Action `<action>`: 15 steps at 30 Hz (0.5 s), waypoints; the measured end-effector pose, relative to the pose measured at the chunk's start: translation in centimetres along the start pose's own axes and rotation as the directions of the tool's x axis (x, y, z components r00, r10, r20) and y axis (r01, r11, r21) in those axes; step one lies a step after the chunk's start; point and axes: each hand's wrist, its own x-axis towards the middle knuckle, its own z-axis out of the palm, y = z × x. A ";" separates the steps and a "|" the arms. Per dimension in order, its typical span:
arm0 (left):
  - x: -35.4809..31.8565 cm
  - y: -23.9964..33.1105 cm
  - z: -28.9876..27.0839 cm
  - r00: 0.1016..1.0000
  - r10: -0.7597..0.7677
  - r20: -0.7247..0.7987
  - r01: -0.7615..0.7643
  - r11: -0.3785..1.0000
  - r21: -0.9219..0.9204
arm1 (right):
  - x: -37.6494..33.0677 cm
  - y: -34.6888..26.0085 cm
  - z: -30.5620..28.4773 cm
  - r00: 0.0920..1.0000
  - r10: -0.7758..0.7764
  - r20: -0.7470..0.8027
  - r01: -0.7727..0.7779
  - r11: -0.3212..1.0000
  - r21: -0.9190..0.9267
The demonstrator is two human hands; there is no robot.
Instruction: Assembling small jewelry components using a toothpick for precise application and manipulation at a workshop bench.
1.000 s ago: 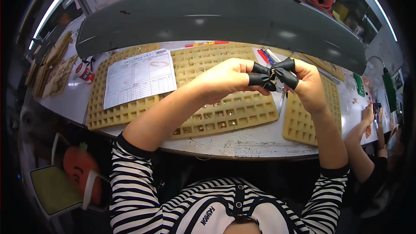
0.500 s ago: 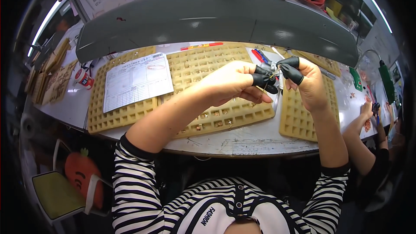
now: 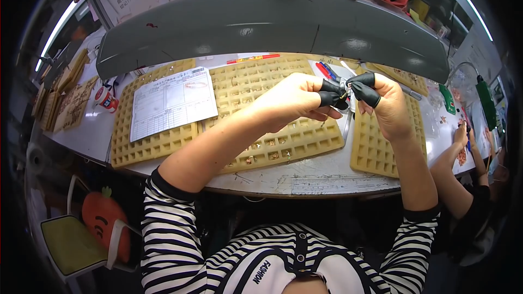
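My left hand [image 3: 297, 100] and my right hand [image 3: 384, 106] meet above the middle of the bench, both with black finger cots on thumb and fingertips. Between the fingertips of both hands I pinch a small shiny metal piece [image 3: 345, 88]; its exact shape is too small to tell. Below the hands lies a yellow grid tray [image 3: 272, 141] with small parts in several cells. A second yellow grid tray [image 3: 376, 155] lies under my right wrist.
A third grid tray [image 3: 136, 149] at left carries a printed paper sheet [image 3: 171, 100]. A grey lamp hood [image 3: 261, 27] overhangs the bench. Red and blue pens [image 3: 326, 69] lie behind the hands. Another person's hand [image 3: 462, 133] works at the right. A chair with an orange cushion [image 3: 103, 220] stands lower left.
Both hands stay joined on the small piece and have shifted slightly; the fingertips have turned a little against each other.
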 end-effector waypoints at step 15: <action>0.7 0.3 0.3 0.980 0.182 -0.083 -0.118 0.863 0.491 | 0.1 0.0 0.1 0.999 -0.032 -0.023 0.032 0.999 -0.024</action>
